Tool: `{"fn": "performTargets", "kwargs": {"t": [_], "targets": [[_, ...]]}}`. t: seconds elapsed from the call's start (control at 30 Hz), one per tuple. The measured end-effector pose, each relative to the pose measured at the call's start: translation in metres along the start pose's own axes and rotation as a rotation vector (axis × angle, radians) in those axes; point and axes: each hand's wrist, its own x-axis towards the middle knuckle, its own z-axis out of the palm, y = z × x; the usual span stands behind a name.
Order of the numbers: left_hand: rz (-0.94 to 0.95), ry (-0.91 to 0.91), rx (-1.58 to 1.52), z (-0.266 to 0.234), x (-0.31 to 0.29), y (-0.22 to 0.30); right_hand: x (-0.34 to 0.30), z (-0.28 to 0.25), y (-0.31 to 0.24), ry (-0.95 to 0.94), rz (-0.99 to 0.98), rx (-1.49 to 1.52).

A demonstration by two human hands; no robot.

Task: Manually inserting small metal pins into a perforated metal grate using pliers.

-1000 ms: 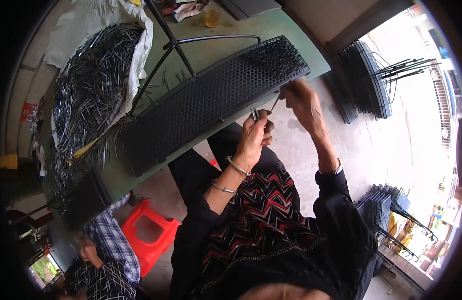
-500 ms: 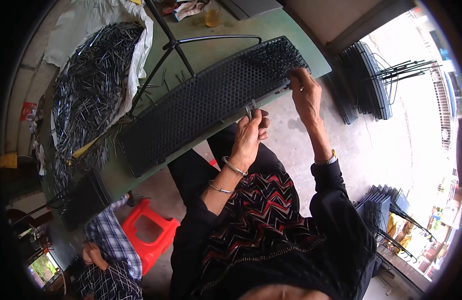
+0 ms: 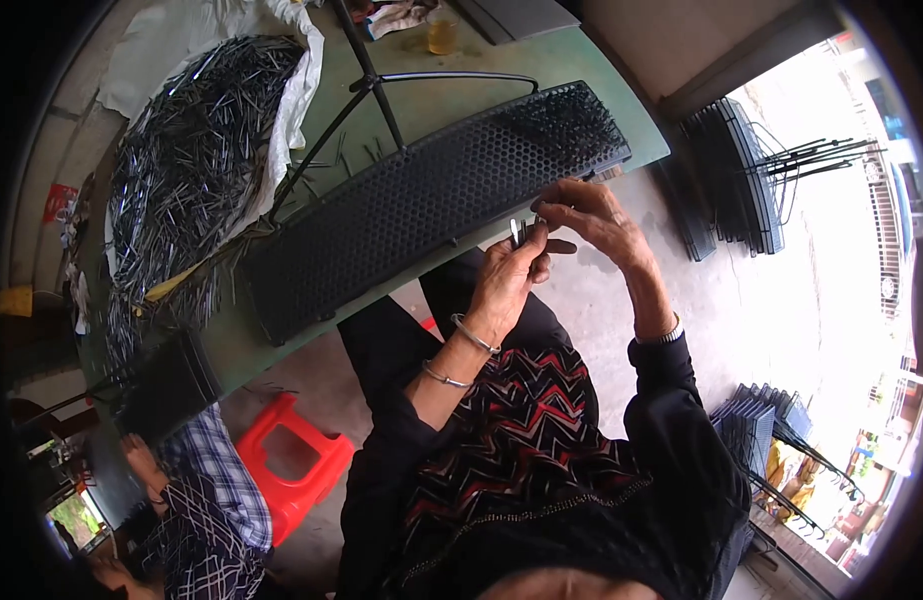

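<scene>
A long black honeycomb panel [image 3: 431,185] lies along the green table's near edge, its right end packed with short dark bristle-like strips [image 3: 591,120]. Just off its near edge, my left hand [image 3: 506,280] is closed on a few thin strips [image 3: 518,233] that stick up between thumb and fingers. Close beside them is my right hand [image 3: 596,225], thumb and forefinger pinched together at the strips' tips. Whether a strip is between those fingertips is too small to tell.
An open white sack [image 3: 306,85] of loose dark strips lies at left on the table [image 3: 491,60]. Black metal rods [image 3: 366,80] rise behind the panel. A red stool [image 3: 321,455] and a co-worker's hand [image 3: 144,462] are lower left. Stacked black panels [image 3: 736,175] stand at right.
My right hand has moved from the panel's bristled right end down and left to my left hand. My left hand still holds the strips. The co-worker's hand has shifted up to another dark panel.
</scene>
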Motion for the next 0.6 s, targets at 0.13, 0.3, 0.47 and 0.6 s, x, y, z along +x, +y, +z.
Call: {"fn": "performTargets", "kwargs": {"t": [0.13,0.3,0.47,0.6], "targets": [[0.029,-0.01,0.073,-0.001,-0.002,0.005,0.001,-0.006,-0.006,-0.095,0.06,0.046],[-0.041,-0.103,0.161,-0.009,-0.003,0.006,0.007,-0.017,-0.012,-0.227,0.098,-0.051],[-0.081,-0.098,0.269,-0.014,0.0,0.007,0.013,-0.016,0.0,-0.113,0.029,-0.031],[-0.145,-0.079,0.283,-0.021,0.001,0.008,0.017,-0.023,-0.008,0.151,-0.063,-0.029]]}}
